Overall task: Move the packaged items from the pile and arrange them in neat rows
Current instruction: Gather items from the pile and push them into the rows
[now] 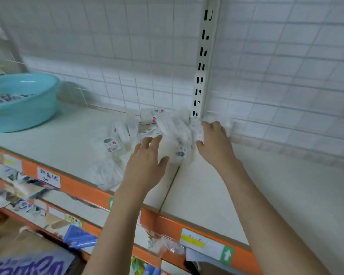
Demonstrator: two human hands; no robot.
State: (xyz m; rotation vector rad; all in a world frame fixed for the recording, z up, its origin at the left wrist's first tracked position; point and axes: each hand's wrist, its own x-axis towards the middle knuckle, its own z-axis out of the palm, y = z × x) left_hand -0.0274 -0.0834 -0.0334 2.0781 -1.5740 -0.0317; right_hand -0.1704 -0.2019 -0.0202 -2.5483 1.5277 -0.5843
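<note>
Store shelf (266,187), pale top with an orange front edge, backed by a white wire grid (127,56) and a slotted upright (202,62). A teal basin (22,114) holding small packets stands at the far left, well apart from the work. The pile of packaged items (147,133), clear bags with white contents and printed labels, lies loose and overlapping against the grid at the foot of the upright; no rows are formed yet, so the task is judged to be at its start, in the picking step. The left hand (147,161) hovers over the pile's near edge, fingers spread and holding nothing. The right hand (214,141) rests on the pile's right end beside a packet (197,130); motion blur hides whether its fingers grip it. The next move calls for closing on one packet and carrying it to the bare shelf on the right.
</note>
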